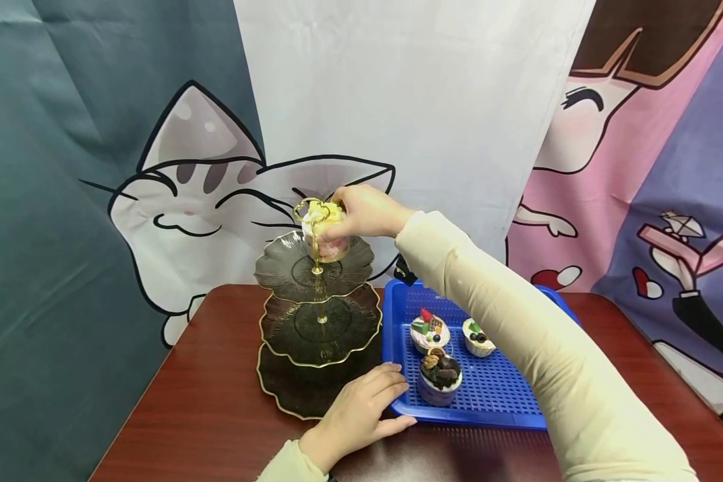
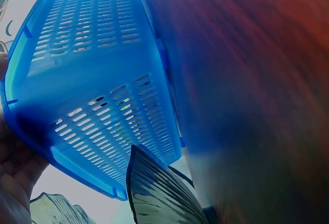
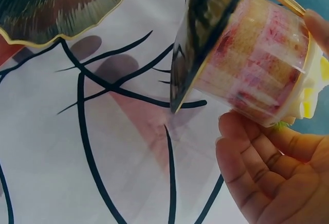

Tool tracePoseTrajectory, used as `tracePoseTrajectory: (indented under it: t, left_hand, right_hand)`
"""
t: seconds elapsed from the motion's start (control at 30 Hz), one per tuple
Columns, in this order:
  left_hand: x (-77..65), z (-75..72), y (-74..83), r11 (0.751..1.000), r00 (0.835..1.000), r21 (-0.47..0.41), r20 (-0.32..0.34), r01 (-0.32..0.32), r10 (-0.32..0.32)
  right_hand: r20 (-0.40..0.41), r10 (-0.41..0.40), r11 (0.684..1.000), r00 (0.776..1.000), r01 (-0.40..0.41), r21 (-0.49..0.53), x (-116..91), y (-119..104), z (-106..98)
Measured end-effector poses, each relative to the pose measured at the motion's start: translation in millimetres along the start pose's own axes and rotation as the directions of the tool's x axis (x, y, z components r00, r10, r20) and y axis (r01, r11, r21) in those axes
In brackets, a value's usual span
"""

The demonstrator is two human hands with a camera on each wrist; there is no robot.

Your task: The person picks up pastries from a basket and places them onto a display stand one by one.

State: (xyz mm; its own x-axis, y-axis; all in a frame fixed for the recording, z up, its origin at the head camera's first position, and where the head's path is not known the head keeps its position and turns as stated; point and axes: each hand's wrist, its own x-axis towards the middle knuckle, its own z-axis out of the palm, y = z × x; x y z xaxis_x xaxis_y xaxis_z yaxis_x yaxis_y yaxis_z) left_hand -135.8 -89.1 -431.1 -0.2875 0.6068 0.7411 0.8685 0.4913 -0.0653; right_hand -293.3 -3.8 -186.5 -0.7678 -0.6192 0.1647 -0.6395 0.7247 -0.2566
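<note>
My right hand (image 1: 367, 213) pinches a clear cup of layered cake (image 3: 262, 59), pink and yellow in its layers, with pale cream and yellow pieces on top. The cup is upright at the top plate (image 1: 283, 268) of a three-tier stand, behind the gold handle (image 1: 315, 248); its base is right at that plate. In the right wrist view, the thumb and fingers are on opposite sides of the cup near its rim. My left hand (image 1: 361, 408) rests with extended fingers on the near left corner of a blue plastic basket (image 1: 500, 420), beside the stand.
Inside the basket are a chocolate-topped dessert cup (image 1: 440, 378), a strawberry-topped one (image 1: 430, 331) and a smaller cupcake (image 1: 478, 338). The stand's middle plate (image 1: 295, 335) and bottom plate (image 1: 289, 385) have wavy gold edges. Behind the brown table (image 1: 187, 402) hangs a cartoon-printed cloth (image 1: 428, 100).
</note>
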Motion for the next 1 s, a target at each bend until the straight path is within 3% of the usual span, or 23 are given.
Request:
tracePoseTrajectory:
  t: [0.53, 1.0]
  left_hand:
    - [-2.1, 3.7, 3.2, 0.999, 0.999, 0.004, 0.03, 0.038, -0.038]
    - [-1.1, 2.6, 3.4, 0.999, 0.998, -0.01, 0.042, 0.052, -0.052]
  right_hand:
    - [0.052, 0.016, 0.997, 0.999, -0.02, 0.069, -6, 5, 0]
    - [0.004, 0.041, 0.998, 0.999, -0.041, 0.054, -28, 17, -10]
